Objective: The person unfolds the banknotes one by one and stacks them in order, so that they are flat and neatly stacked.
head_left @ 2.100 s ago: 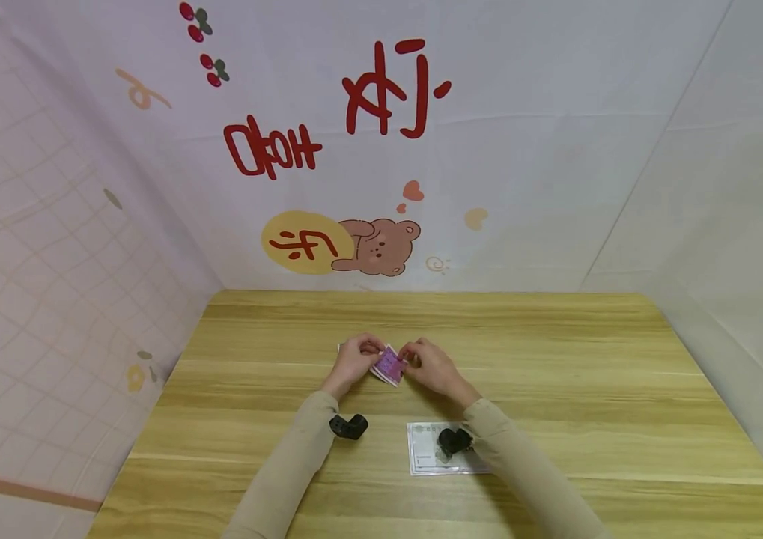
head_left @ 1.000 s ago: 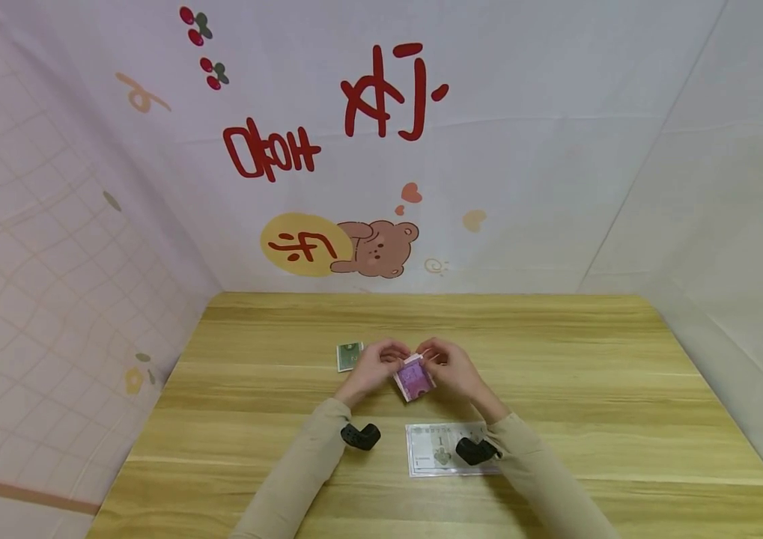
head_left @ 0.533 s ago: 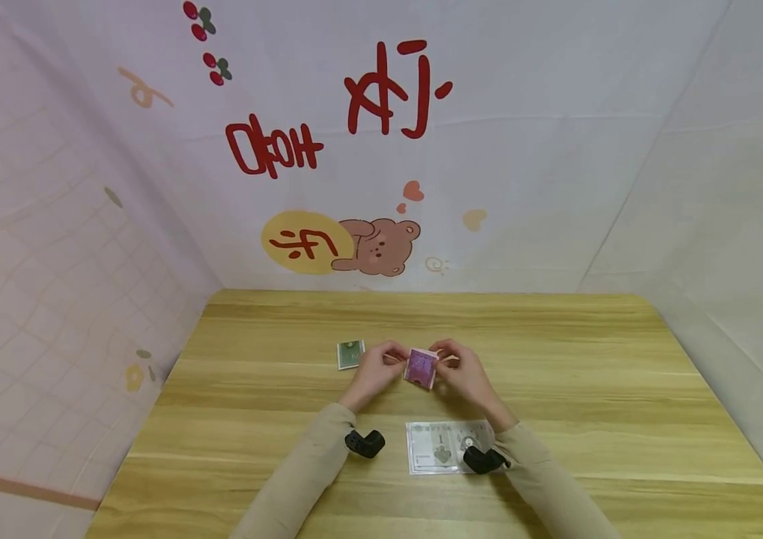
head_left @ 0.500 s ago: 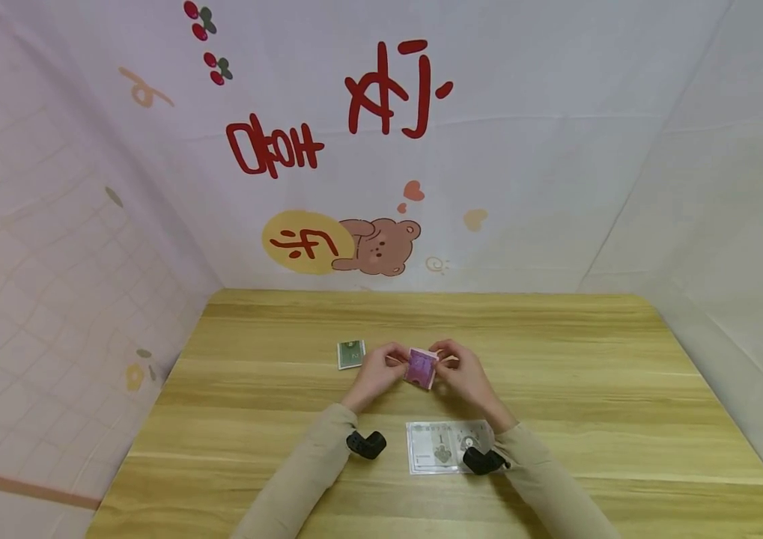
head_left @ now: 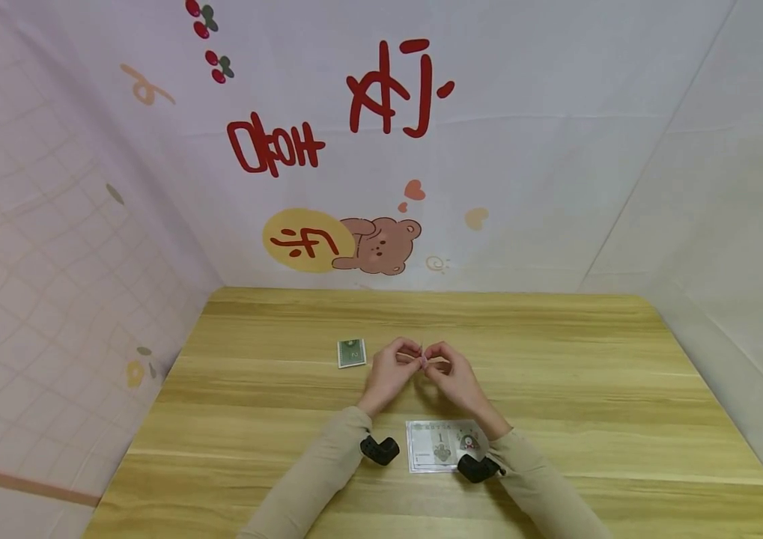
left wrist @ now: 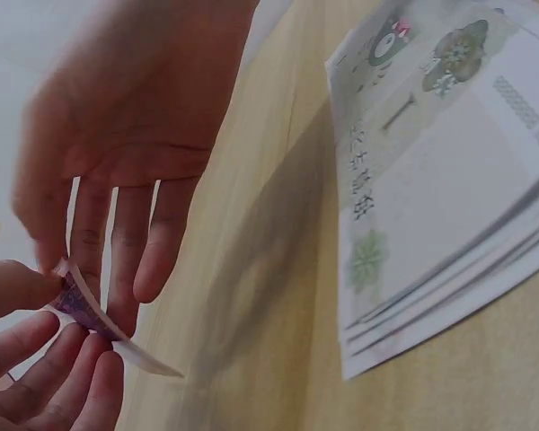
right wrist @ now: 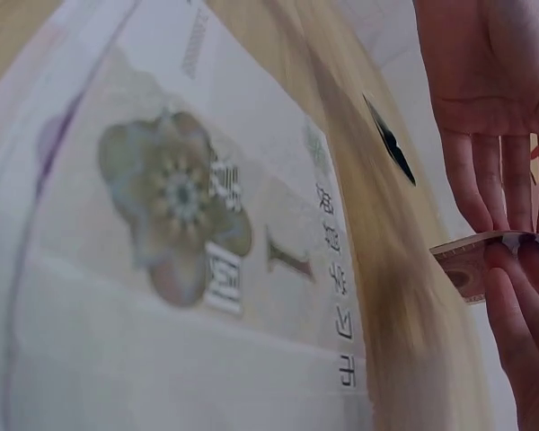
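A small folded play banknote, purple with white edges [head_left: 424,362], is held above the table between both hands. My left hand [head_left: 391,368] pinches it from the left with thumb and fingers. From the right, my right hand [head_left: 454,378] pinches it too, with the fingertips of both hands almost meeting. In the head view the purple banknote [left wrist: 85,310] shows only as a narrow strip; the left wrist view shows it bent, with a pale edge sticking out. Beyond the left hand lies a folded green banknote [head_left: 352,353], flat on the table.
A stack of pale one-unit play banknotes [head_left: 440,446] lies nearer the person, partly under the right wrist's black camera [head_left: 478,469]. Another black camera [head_left: 380,451] sits on the left wrist. The wooden table [head_left: 556,374] meets a white printed cloth wall [head_left: 523,187] behind.
Both hands have shifted right with the purple banknote, uncovering the green one. The purple banknote's broad face, visible before, has turned or folded to a narrow strip.
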Tool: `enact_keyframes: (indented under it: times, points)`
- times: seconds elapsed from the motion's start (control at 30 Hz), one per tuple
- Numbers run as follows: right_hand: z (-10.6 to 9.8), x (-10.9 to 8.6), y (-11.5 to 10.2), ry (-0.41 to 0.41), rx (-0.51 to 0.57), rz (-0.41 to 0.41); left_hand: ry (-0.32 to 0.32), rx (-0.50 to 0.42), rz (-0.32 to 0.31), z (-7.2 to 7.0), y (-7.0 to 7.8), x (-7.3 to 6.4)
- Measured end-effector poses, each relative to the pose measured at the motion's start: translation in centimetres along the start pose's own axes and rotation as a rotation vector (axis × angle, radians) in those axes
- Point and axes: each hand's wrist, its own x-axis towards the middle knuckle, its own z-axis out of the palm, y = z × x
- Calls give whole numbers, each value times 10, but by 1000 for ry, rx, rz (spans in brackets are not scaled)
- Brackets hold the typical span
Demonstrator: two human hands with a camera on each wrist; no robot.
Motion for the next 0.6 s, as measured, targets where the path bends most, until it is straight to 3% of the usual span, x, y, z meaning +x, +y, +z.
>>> enact_keyframes:
  times: [0.4,0.6]
  points:
    - [-3,0,4,63,59,-38,-12,-41,10,4,4,-5]
    - [-4,-2,4,64,63,-41,-29,-54,22,-1,31,-13]
